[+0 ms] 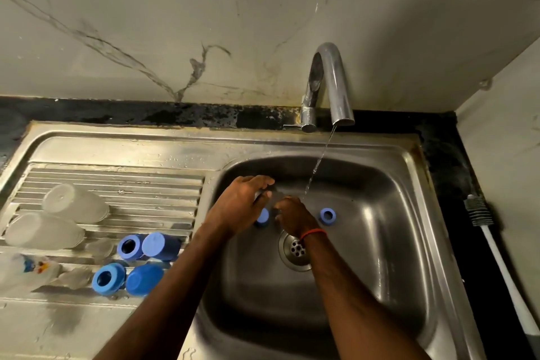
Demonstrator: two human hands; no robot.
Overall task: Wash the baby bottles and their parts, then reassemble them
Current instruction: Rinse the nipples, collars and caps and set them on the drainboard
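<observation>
Both my hands are low in the steel sink (409, 213), just left of a thin stream from the tap (330, 82). My left hand (242, 204) curls round a small clear part, mostly hidden. My right hand (295, 216) is close beside it with fingers bent; what it holds is hidden. A blue piece (263, 217) shows under my hands, and a blue collar ring (327, 216) lies to the right on the sink floor. On the drainboard (117, 175) lie clear bottles (74, 203), two blue rings (130, 247) and two blue caps (160, 245).
A bottle brush (496, 254) with a white handle lies on the dark counter right of the sink. The drain (296, 248) sits under my right wrist. A printed clear bottle (29, 270) lies at the left edge. The marble wall stands behind.
</observation>
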